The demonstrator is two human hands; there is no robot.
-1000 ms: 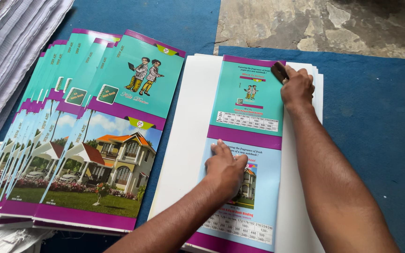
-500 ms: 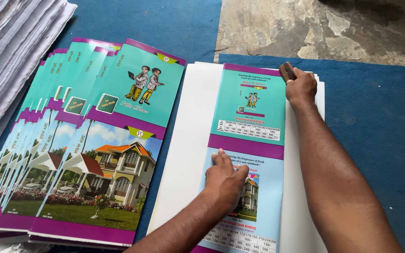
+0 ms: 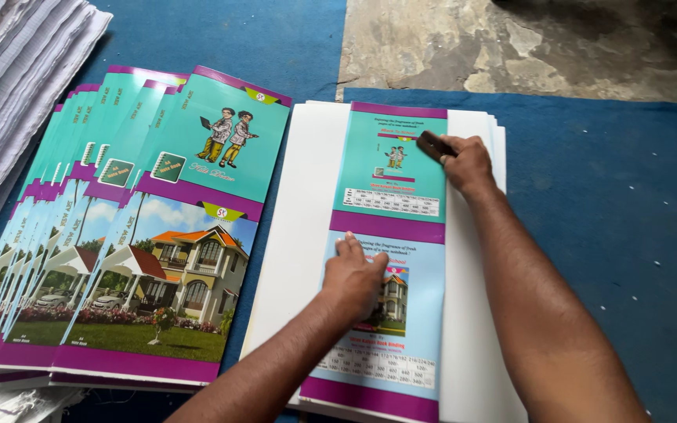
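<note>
A folded printed cover sheet (image 3: pixel 392 204), teal above and pale blue below with purple bands, lies on a stack of white sheets (image 3: pixel 299 235). My left hand (image 3: pixel 356 280) presses flat on its lower pale-blue half, fingers spread. My right hand (image 3: pixel 464 162) is closed around a small dark flat tool (image 3: pixel 431 145), whose end rests on the teal upper half near the sheet's right edge.
A fanned pile of matching printed covers (image 3: pixel 143 235) showing a house and two cartoon figures lies to the left. Stacked grey-white paper (image 3: pixel 9 86) fills the top left corner. Everything rests on blue cloth (image 3: pixel 613 235), with bare stone floor (image 3: pixel 526 47) beyond.
My right hand with the dark tool has slid from the sheet's top right corner down toward me along the right edge. My left hand has stayed pressed on the lower half.
</note>
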